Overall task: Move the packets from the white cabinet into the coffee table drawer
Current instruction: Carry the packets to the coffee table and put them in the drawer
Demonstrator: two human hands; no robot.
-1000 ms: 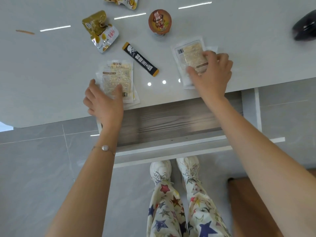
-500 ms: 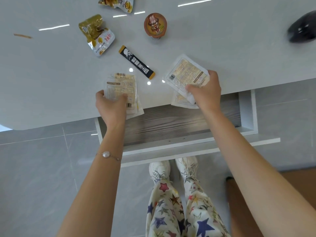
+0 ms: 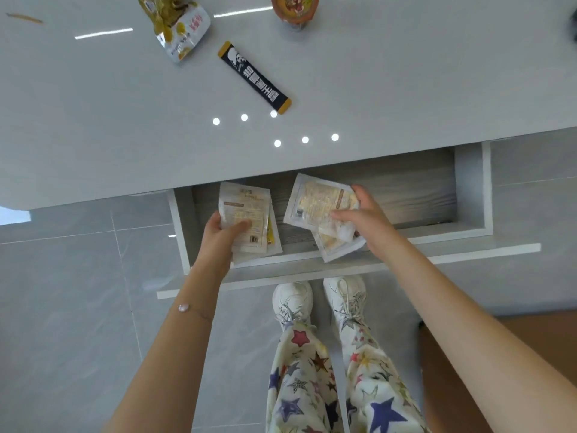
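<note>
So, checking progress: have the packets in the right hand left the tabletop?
Yes. The right hand carried its packets off the tabletop, down into the open drawer.

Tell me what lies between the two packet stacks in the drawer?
Head view: only bare wood-grain drawer floor separates the left hand's packets from the right hand's packets; nothing else lies there.

4 pale packets (image 3: 245, 214) in drawer (image 3: 468, 189); tabletop: 1 black stick sachet (image 3: 254, 77), 1 gold pouch (image 3: 178, 25), 1 cup (image 3: 295, 7).

A home living room.
A glossy white coffee table (image 3: 406, 73) with its drawer (image 3: 471, 189) open stands on grey floor tiles (image 3: 62, 307); snack packets (image 3: 178, 26) lie beyond the hands.
</note>
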